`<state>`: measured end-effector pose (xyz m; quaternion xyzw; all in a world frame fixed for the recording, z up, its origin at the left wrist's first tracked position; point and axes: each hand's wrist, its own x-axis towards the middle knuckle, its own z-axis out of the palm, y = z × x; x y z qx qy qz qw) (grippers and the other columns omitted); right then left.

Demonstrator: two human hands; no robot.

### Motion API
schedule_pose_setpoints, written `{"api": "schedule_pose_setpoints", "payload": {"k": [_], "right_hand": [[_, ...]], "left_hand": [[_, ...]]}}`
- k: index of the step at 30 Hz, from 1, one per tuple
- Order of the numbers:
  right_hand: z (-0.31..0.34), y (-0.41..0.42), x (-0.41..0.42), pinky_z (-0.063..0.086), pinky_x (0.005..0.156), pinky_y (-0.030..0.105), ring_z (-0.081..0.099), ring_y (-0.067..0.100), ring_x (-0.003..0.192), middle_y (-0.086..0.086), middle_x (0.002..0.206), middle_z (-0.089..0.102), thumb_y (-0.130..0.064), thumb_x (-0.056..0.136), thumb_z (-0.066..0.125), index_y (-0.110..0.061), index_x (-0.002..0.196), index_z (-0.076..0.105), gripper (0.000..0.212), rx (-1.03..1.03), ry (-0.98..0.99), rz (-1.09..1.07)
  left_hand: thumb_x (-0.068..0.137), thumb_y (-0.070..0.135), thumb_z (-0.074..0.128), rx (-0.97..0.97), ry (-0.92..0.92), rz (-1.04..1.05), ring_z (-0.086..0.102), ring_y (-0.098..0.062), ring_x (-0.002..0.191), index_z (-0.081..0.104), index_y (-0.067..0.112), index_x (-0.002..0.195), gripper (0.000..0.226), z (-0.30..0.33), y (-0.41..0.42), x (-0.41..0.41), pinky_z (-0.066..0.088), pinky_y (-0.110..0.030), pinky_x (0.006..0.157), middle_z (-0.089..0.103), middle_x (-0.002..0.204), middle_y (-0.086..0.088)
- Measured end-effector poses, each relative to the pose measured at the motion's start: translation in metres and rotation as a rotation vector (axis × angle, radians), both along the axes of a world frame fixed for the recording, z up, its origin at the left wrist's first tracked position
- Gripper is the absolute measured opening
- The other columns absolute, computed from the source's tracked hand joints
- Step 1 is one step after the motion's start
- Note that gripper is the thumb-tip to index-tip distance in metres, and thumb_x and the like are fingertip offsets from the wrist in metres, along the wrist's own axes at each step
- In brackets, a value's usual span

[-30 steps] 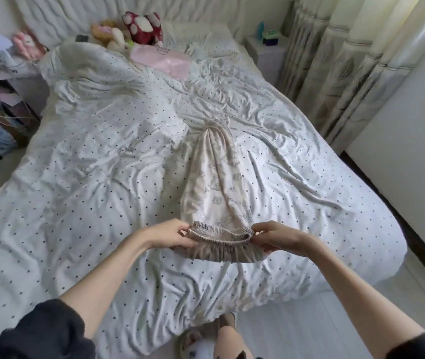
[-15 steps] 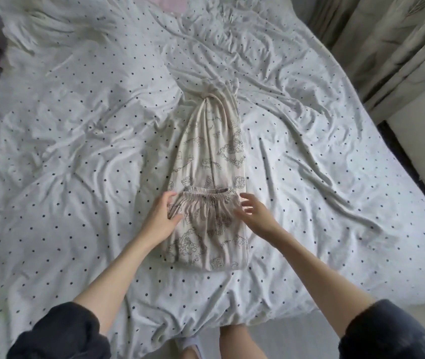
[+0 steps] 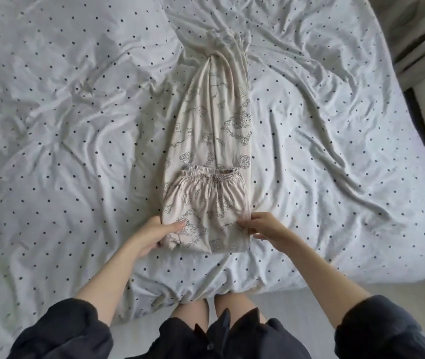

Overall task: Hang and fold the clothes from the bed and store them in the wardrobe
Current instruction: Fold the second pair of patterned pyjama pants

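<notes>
Now both hands, left hand [image 3: 158,233] and right hand [image 3: 260,226], pinch the near folded edge of the cream cartoon-print cotton trousers [image 3: 207,161], likely to fold them farther along the dotted white bedsheet [image 3: 77,125].

Lighting: soft, even daylight, fairly bright, source not visible. Shadows: faint, gathered in the creases of the bed sheet [image 3: 77,125]. Glare: mild washout along its right edge. Sharpness: slightly soft throughout. Distortion: wide-angle bowing toward the corners.

Left-hand fingers [image 3: 160,243] hidden under folded trousers [image 3: 206,203]
</notes>
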<state>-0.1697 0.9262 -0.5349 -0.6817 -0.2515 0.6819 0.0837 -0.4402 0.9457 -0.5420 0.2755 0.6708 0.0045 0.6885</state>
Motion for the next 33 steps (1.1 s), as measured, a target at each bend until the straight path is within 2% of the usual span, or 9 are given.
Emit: {"api": "schedule_pose_setpoints", "payload": {"k": [2,4,7,9,12,15,20,27,33], "right_hand": [[0.009,-0.004,0.000,0.054,0.073,0.029,0.059,0.020,0.079,0.011,0.088,0.063,-0.015,0.088,0.064,0.003,0.099,0.064,0.021,-0.058,0.029,-0.060],[0.020,-0.003,0.000,0.050,0.052,0.021,0.058,0.014,0.063,0.005,0.075,0.060,-0.017,0.088,0.065,-0.004,0.085,0.063,0.013,-0.090,0.037,-0.104],[0.041,0.011,0.005,0.044,0.041,0.019,0.056,0.014,0.050,0.003,0.063,0.056,-0.019,0.087,0.065,-0.008,0.082,0.060,0.013,-0.135,0.059,-0.144],[0.058,0.033,0.009,0.046,0.040,0.019,0.057,0.012,0.042,0.001,0.052,0.058,-0.018,0.087,0.064,-0.010,0.079,0.058,0.013,-0.143,0.108,-0.230],[0.078,0.074,0.016,0.056,0.048,0.026,0.059,0.014,0.040,0.004,0.046,0.058,-0.022,0.092,0.057,-0.007,0.081,0.053,0.019,-0.087,0.292,-0.555],[0.084,0.110,0.022,0.059,0.068,0.034,0.067,0.022,0.064,0.012,0.070,0.068,-0.027,0.096,0.049,-0.006,0.096,0.050,0.021,0.066,0.446,-0.739],[0.046,0.128,0.014,0.046,0.083,0.039,0.051,0.020,0.096,0.008,0.108,0.053,-0.033,0.093,0.056,-0.004,0.117,0.052,0.038,0.208,-0.158,-0.297],[0.019,0.136,0.003,0.046,0.063,0.027,0.060,0.018,0.072,0.006,0.080,0.063,-0.035,0.086,0.066,-0.011,0.081,0.056,0.027,0.162,-0.059,-0.227],[0.033,0.120,0.011,0.039,0.058,0.025,0.053,0.018,0.067,0.012,0.079,0.056,-0.012,0.085,0.067,-0.006,0.075,0.055,0.017,0.167,-0.118,-0.200]], "left_hand": [[0.079,0.026,0.074,-0.027,-0.010,-0.008,0.058,-0.033,0.112,0.057,0.000,0.119,0.051,0.016,0.003,-0.002,0.040,-0.048,0.103,0.066,0.113,-0.018],[0.080,0.019,0.073,-0.058,-0.043,0.003,0.066,-0.028,0.091,0.059,-0.002,0.114,0.041,0.031,0.012,-0.005,0.053,-0.040,0.081,0.069,0.105,-0.018],[0.084,0.016,0.066,-0.092,-0.113,0.064,0.067,-0.016,0.061,0.064,0.003,0.101,0.022,0.052,0.037,-0.009,0.054,-0.026,0.049,0.073,0.082,-0.010],[0.086,0.019,0.063,-0.057,-0.146,0.185,0.066,-0.013,0.056,0.062,0.009,0.101,0.019,0.069,0.063,-0.006,0.053,-0.023,0.045,0.072,0.076,-0.005],[0.089,0.036,0.056,0.076,-0.289,0.408,0.071,-0.023,0.076,0.061,0.006,0.105,0.035,0.084,0.106,0.002,0.059,-0.036,0.064,0.072,0.088,-0.014],[0.091,0.056,0.043,0.208,-0.328,0.400,0.067,-0.024,0.099,0.060,0.008,0.108,0.055,0.089,0.141,0.015,0.053,-0.037,0.078,0.070,0.108,-0.011],[0.089,0.040,0.060,0.516,0.204,0.192,0.058,-0.023,0.099,0.056,0.019,0.097,0.023,0.041,0.149,0.028,0.048,-0.034,0.078,0.063,0.104,-0.004],[0.079,0.016,0.072,0.158,-0.079,0.389,0.052,-0.027,0.119,0.048,0.002,0.128,0.057,0.009,0.153,0.025,0.047,-0.048,0.095,0.056,0.129,-0.014],[0.074,0.017,0.074,0.125,-0.110,0.202,0.049,-0.027,0.126,0.046,-0.004,0.131,0.067,0.029,0.140,0.023,0.034,-0.047,0.109,0.053,0.134,-0.017]]}}
